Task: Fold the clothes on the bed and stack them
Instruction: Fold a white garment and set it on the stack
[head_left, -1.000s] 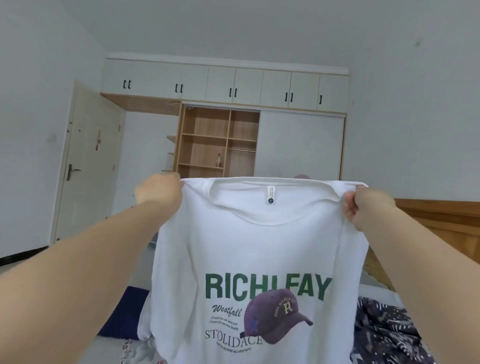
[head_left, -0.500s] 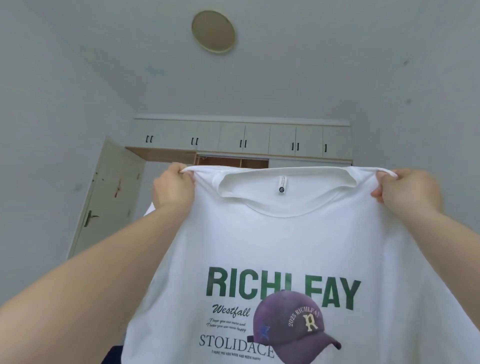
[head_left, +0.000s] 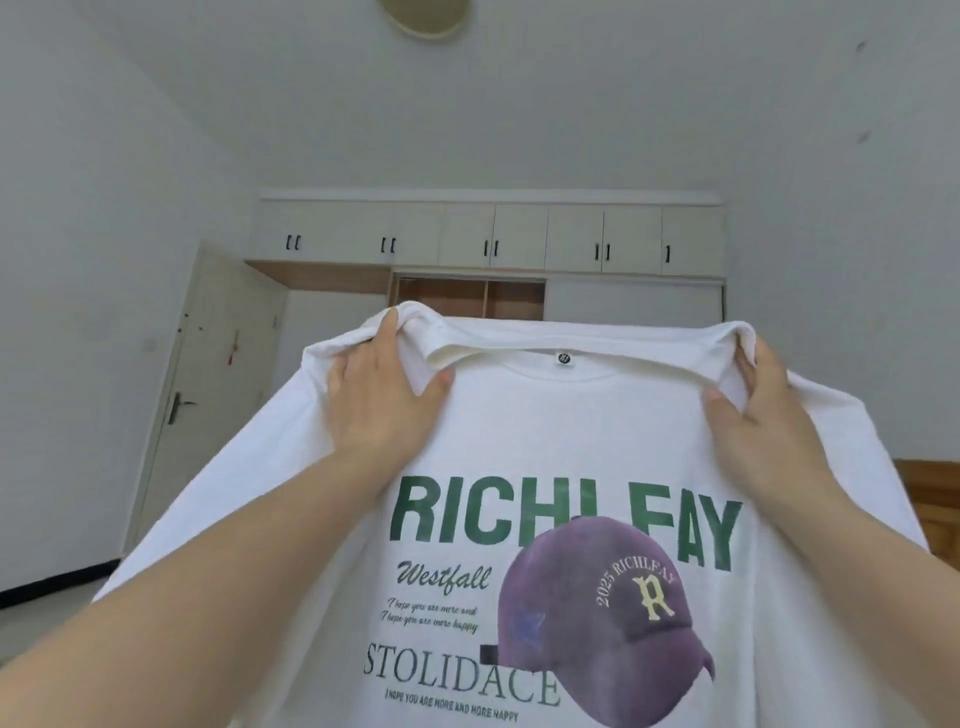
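A white T-shirt (head_left: 576, 447) with green "RICHLEAY" lettering and a purple cap print hangs spread in the air in front of me, printed side toward me. My left hand (head_left: 382, 387) grips its left shoulder beside the collar, thumb on the near side. My right hand (head_left: 753, 400) grips the right shoulder the same way. The shirt fills the lower half of the view and hides the bed and any other clothes.
A wardrobe (head_left: 483, 239) with white upper cabinets and open wooden shelves stands against the far wall. A white door (head_left: 218, 364) is at the left. A wooden headboard (head_left: 930, 499) shows at the right edge. A round ceiling lamp (head_left: 423, 15) is overhead.
The shirt has come up and closer to me and the view has tilted toward the ceiling. Both hands have shifted their hold at the shoulders, thumbs now showing on the near side.
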